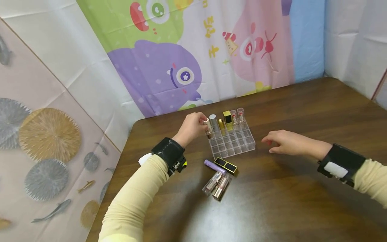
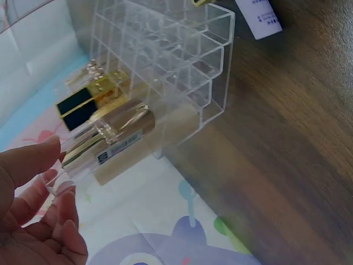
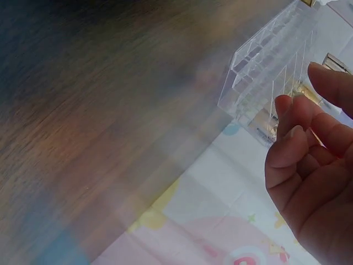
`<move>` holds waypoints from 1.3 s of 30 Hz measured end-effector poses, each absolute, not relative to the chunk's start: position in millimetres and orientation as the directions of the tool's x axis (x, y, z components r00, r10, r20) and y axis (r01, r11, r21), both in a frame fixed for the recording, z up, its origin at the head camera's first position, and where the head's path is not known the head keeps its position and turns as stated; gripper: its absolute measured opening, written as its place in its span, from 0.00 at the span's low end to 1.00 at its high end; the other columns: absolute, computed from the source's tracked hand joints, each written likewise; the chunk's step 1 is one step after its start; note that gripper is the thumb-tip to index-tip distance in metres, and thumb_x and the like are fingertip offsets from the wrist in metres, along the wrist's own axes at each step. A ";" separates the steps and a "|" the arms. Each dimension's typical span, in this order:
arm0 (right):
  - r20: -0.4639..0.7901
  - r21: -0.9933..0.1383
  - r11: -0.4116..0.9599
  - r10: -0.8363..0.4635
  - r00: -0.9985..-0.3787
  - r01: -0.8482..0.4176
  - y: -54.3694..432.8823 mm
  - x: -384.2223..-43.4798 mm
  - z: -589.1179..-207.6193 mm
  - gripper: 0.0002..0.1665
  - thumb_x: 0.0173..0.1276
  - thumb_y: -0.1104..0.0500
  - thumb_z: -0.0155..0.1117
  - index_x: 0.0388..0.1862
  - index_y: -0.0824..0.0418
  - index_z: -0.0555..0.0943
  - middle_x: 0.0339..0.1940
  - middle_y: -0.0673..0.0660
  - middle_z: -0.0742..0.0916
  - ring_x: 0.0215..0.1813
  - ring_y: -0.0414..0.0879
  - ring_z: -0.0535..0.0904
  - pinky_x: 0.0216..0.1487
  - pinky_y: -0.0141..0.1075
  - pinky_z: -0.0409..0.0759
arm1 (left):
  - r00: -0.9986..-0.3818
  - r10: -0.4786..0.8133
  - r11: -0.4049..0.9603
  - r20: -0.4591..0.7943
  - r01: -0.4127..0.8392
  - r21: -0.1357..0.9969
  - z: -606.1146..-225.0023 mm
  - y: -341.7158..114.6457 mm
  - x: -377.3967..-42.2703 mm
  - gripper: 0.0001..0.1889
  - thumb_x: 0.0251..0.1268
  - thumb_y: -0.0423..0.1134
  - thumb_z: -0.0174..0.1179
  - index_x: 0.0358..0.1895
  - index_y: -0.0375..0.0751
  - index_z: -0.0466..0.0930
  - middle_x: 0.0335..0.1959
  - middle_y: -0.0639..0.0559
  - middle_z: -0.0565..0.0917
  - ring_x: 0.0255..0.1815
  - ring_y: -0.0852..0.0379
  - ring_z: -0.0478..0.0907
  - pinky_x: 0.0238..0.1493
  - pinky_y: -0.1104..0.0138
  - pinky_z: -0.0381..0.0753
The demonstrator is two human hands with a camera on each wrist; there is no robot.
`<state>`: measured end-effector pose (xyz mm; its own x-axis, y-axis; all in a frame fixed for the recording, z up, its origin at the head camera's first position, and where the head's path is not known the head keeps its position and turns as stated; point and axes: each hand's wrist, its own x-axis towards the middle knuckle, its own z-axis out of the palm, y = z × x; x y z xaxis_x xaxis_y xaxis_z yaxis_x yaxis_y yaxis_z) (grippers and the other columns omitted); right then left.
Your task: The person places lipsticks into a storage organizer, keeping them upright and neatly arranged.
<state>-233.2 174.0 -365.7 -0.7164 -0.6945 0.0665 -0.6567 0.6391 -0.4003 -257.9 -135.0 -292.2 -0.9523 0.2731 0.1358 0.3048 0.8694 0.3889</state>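
My left hand (image 1: pixel 191 128) pinches a gold lipstick with a clear cap (image 2: pixel 113 135) by its capped end, at the left end of the back row of a clear tiered lipstick organizer (image 1: pixel 232 147). Along that row stand a silver-grey tube (image 1: pixel 213 121), a gold tube (image 1: pixel 221 125), a black-and-gold square lipstick (image 1: pixel 227 117) and two clear-capped lipsticks (image 1: pixel 240 115). To the right of the organizer, my right hand (image 1: pixel 282 143) hovers over the table, fingers loosely bent, holding nothing.
In front of the organizer lie a purple tube (image 1: pixel 213 166), black-and-gold lipsticks (image 1: pixel 226 165) and two clear-capped lipsticks (image 1: pixel 222 187), close together on the wooden table (image 1: pixel 272 208). Behind the table hangs a cartoon-printed curtain (image 1: pixel 157 77). A white object (image 1: pixel 144 159) shows behind the left wrist.
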 end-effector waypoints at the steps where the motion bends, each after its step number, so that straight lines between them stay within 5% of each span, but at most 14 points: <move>1: 0.064 -0.403 0.640 -0.694 -0.717 -0.655 173.6 -232.9 -366.3 0.20 0.58 0.63 0.64 0.49 0.69 0.77 0.42 0.58 0.82 0.44 0.50 0.78 0.42 0.44 0.77 | -0.950 0.282 0.871 0.135 0.312 0.380 -294.1 -135.2 -259.0 0.14 0.52 0.34 0.64 0.42 0.33 0.79 0.36 0.42 0.80 0.40 0.50 0.75 0.44 0.63 0.73; 16: 0.049 -0.420 0.622 -0.711 -0.701 -0.661 162.1 -232.5 -374.3 0.20 0.58 0.64 0.64 0.49 0.69 0.77 0.41 0.58 0.82 0.43 0.50 0.78 0.40 0.43 0.77 | -0.894 0.321 0.915 0.312 0.377 0.140 -345.4 -139.6 -256.2 0.13 0.48 0.41 0.68 0.40 0.43 0.84 0.36 0.47 0.82 0.38 0.48 0.77 0.40 0.59 0.75; 24: 0.171 -0.322 0.632 -0.694 -0.700 -0.705 136.1 -246.2 -384.0 0.23 0.55 0.67 0.64 0.52 0.71 0.76 0.50 0.65 0.78 0.50 0.57 0.76 0.49 0.50 0.74 | -0.874 0.276 0.922 0.399 0.359 0.148 -358.5 -143.3 -249.9 0.18 0.48 0.43 0.68 0.46 0.46 0.83 0.39 0.48 0.81 0.38 0.49 0.76 0.39 0.60 0.74; 32: 0.202 -0.215 0.660 -0.691 -0.694 -0.720 122.9 -256.0 -388.3 0.23 0.55 0.69 0.62 0.52 0.72 0.76 0.56 0.68 0.75 0.52 0.62 0.75 0.50 0.52 0.74 | -0.919 0.187 0.881 0.347 0.313 0.356 -360.5 -166.3 -231.6 0.23 0.54 0.41 0.65 0.55 0.42 0.75 0.42 0.45 0.80 0.44 0.49 0.75 0.45 0.59 0.73; 39: 0.265 -0.172 0.653 -0.690 -0.673 -0.738 123.9 -256.8 -385.2 0.19 0.53 0.71 0.64 0.46 0.71 0.79 0.51 0.68 0.78 0.47 0.61 0.77 0.47 0.51 0.75 | -0.920 0.364 0.872 0.144 0.391 0.296 -372.9 -182.7 -207.0 0.16 0.55 0.40 0.64 0.47 0.39 0.80 0.40 0.46 0.82 0.43 0.50 0.78 0.44 0.60 0.75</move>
<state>-256.8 123.9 -385.2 -0.6729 -0.6905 0.2654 -0.7377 0.6530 -0.1716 -207.0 -182.7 -372.9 -0.9202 0.3639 0.1444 0.3911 0.8715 0.2958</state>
